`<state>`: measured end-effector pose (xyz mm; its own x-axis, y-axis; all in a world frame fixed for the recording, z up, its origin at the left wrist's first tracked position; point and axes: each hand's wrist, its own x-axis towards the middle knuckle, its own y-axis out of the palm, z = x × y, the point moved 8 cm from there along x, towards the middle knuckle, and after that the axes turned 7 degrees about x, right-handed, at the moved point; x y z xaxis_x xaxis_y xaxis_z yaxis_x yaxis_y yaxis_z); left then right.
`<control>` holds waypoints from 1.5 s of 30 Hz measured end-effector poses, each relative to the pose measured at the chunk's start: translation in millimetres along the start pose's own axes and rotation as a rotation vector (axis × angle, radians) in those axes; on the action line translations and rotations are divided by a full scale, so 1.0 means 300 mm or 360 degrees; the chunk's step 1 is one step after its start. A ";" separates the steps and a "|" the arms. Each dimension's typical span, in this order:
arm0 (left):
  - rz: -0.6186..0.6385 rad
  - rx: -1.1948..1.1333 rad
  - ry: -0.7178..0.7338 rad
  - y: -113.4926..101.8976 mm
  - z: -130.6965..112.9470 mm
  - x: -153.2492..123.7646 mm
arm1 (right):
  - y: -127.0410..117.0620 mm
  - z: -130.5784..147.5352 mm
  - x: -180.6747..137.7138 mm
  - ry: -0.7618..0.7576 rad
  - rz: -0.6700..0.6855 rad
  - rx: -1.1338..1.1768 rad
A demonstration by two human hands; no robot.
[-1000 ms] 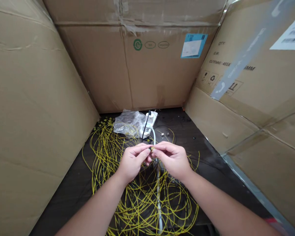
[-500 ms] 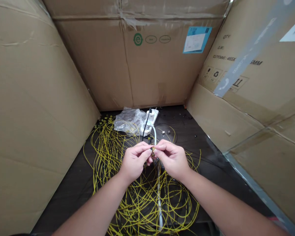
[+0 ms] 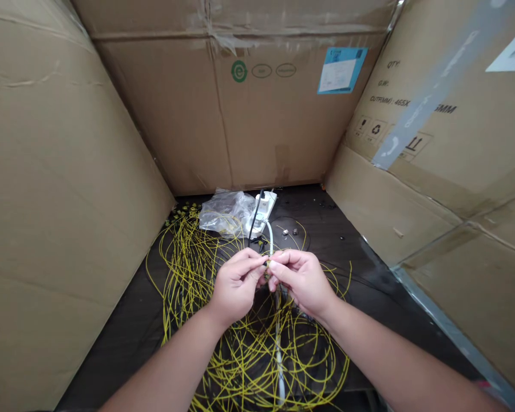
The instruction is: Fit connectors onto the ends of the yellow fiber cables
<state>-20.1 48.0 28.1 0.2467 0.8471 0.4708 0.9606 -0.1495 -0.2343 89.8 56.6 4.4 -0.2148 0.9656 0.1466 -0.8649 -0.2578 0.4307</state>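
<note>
Dark tabletop [image 3: 124,326] forms the work surface, boxed in by a left carton [image 3: 60,200], a far carton [image 3: 240,126] and a right carton [image 3: 433,171]. Nearest, a loose tangle of thin yellow cables [image 3: 240,355] covers the middle of the surface, and a white cord [image 3: 278,355] runs through it from near to far.

Above the tangle, the left hand [image 3: 236,283] and right hand [image 3: 302,280] meet fingertip to fingertip. Both pinch a small connector [image 3: 267,262] between thumb and forefinger, at the scene's centre and clear of the surface.

Judged from this grip, the step in hand is fine work on a cable end. Any further move calls for precise fingertip control and slack in the held strand, which cannot be traced within the tangle.

Beyond the hands lie small metal parts [image 3: 289,232], then a clear plastic bag [image 3: 225,212] and a white power strip [image 3: 264,207] near the far carton. Bare tabletop lies open to the right, while the left carton stands close beside the cables.
</note>
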 end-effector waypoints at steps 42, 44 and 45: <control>-0.1375 -0.0083 -0.0312 -0.686 -0.179 0.334 | -0.079 0.239 -0.124 0.0545 0.0937 0.0007; -0.1334 0.0102 -0.0583 -0.677 -0.055 0.327 | -0.034 0.188 -0.158 0.0707 0.1140 -0.0243; -0.1322 0.0145 -0.0676 -0.672 0.006 0.318 | -0.008 0.159 -0.169 0.0735 0.1234 -0.0398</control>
<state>-190.4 159.8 118.8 -0.5986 0.7825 0.1713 0.7898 0.6122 -0.0365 124.3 6.5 38.4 -0.8849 0.4591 -0.0788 -0.4658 -0.8723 0.1489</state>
